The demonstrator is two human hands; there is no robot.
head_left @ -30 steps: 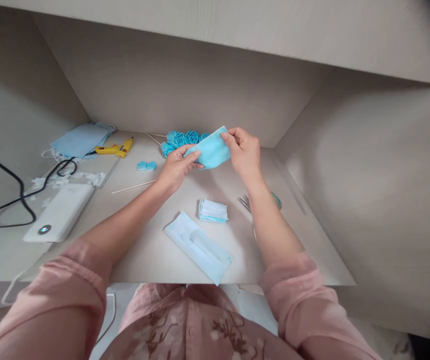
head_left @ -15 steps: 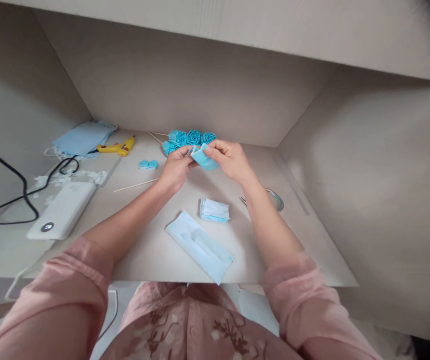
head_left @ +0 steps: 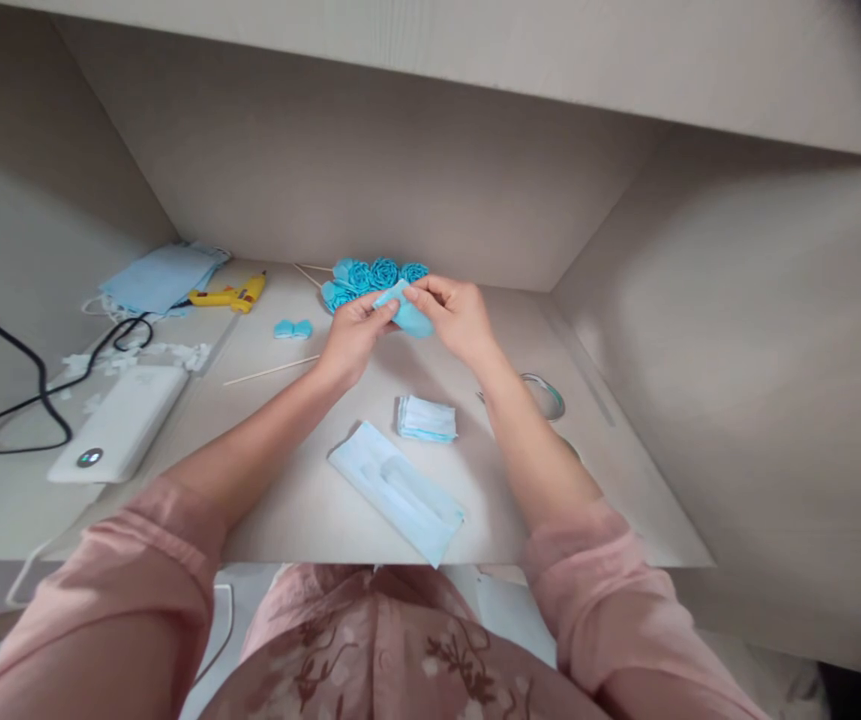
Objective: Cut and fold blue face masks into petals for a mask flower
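Observation:
Between my two hands, above the back of the desk, is a piece of blue mask fabric (head_left: 413, 318) with its upper edge folded over. My left hand (head_left: 357, 338) pinches its left side, the thumb on the fold. My right hand (head_left: 458, 315) grips the upper right edge between thumb and fingers. Just behind them lie several blue fabric roses (head_left: 383, 272) on thin sticks. Nearer me sits a small stack of cut fabric pieces (head_left: 427, 418), and in front of it a flat, pale blue strip of mask fabric (head_left: 398, 492).
Left of my hands are a folded blue piece (head_left: 293, 329), a wooden stick (head_left: 269, 371) and a yellow glue gun (head_left: 231, 294). Masks (head_left: 162, 278), white scraps (head_left: 188, 357) and a white power bank (head_left: 121, 425) with a black cable lie farther left. Scissors (head_left: 546, 396) are partly behind my right forearm.
The fabric's upper edge, which stood open before, is now folded down, with my left thumb moved onto it. The camera view has shifted slightly.

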